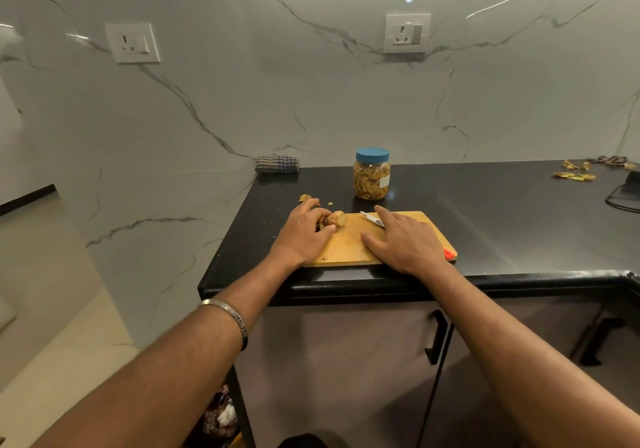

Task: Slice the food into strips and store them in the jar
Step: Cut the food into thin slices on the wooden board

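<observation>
Hands lie on the board [349, 243] at the bench [502, 219] edge: the left hand [304, 236] pinches the food [335, 219] between thumb and fingers at the board's left end, and the right hand [403, 239] lies flat with straight fingers over the knife [371, 219]. Behind the board the jar [372, 174] stands with its blue lid on, full of strips, its white label too small to read. Writing on the left wrist's bangle [230, 319] is not legible.

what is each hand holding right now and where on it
Left hand pinches the food piece at its left end. Right hand lies flat over the knife, gripping nothing.
</observation>
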